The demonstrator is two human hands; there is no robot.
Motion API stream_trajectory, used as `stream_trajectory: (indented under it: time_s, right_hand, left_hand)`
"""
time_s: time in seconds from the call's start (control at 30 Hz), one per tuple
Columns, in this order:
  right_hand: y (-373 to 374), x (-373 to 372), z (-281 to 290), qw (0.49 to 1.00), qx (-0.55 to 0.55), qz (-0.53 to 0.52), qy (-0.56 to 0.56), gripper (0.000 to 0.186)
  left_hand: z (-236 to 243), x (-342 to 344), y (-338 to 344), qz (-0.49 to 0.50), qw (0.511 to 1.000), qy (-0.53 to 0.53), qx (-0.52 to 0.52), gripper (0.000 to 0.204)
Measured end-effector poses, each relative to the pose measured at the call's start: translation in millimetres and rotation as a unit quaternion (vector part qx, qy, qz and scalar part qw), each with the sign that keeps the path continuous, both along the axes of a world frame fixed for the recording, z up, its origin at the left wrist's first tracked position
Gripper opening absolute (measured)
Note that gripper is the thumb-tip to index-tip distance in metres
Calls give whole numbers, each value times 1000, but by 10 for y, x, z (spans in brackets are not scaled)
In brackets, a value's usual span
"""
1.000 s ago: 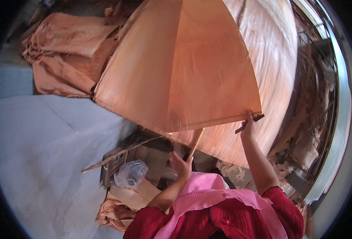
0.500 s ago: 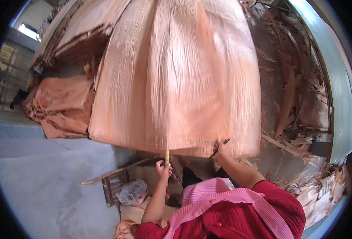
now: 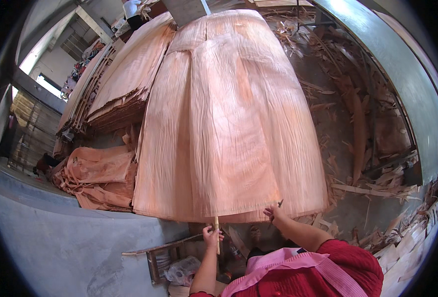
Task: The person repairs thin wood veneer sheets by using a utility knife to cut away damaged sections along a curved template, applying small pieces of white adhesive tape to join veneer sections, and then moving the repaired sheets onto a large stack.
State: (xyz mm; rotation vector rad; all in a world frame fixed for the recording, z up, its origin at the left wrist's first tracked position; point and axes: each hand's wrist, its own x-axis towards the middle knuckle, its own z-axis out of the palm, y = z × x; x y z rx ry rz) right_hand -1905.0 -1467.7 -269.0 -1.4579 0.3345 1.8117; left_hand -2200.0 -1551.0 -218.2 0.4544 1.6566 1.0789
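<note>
A large stack of thin, pinkish-tan wood veneer sheets (image 3: pixel 234 123) spreads out in front of me, its near edge facing my hands. My left hand (image 3: pixel 211 237) is closed round a slim light-wood stick (image 3: pixel 217 228) held upright, whose top end meets the near edge of the veneer. At the right part of that edge, my right hand (image 3: pixel 274 213) grips a small, dark, thin tool (image 3: pixel 280 203), perhaps a blade; its exact kind is unclear. The right fingers lie over or right beside the top sheet; whether they touch it I cannot tell.
More veneer stacks (image 3: pixel 130 74) stand at the far left, with crumpled veneer pieces (image 3: pixel 100 171) below them. Scraps (image 3: pixel 402 242) litter the floor at the right beside a long pale panel (image 3: pixel 402 74). A wooden stool (image 3: pixel 152 267) and a clear plastic bag (image 3: pixel 182 272) are near my left arm. Another person (image 3: pixel 132 12) stands far back.
The view has tilted up, so the stack and both hands appear lower, and the stack's far end shows. Both hands stay near the veneer's near edge, still holding the stick and dark tool.
</note>
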Motion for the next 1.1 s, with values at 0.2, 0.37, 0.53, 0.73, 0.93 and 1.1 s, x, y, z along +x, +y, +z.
stream_trajectory:
  time_s: [0.2, 0.37, 0.53, 0.73, 0.93, 1.1]
  right_hand:
    - [-307, -65, -208, 997, -66, 38, -10, 14]
    - [-404, 85, -373, 992, -41, 97, -66, 10]
    - [-568, 438, -1048, 968, -22, -8, -249, 16]
    - [-457, 1046, -714, 693, -111, 156, -695, 58]
    - [-358, 1747, -1269, 670, -167, 157, -706, 51]
    - [-258, 1873, -1149, 735, -189, 264, -595, 48]
  left_hand:
    - [166, -277, 253, 34, 987, 135, -84, 75]
    - [-549, -869, 482, -19, 874, 480, -69, 57]
    - [-561, -1578, 609, -89, 920, 368, -100, 41]
    - [-234, -2358, -509, -62, 932, 333, -132, 24]
    - [-555, -1344, -1775, -140, 902, 352, -208, 29]
    - [-201, -559, -1248, -70, 958, 199, -192, 22]
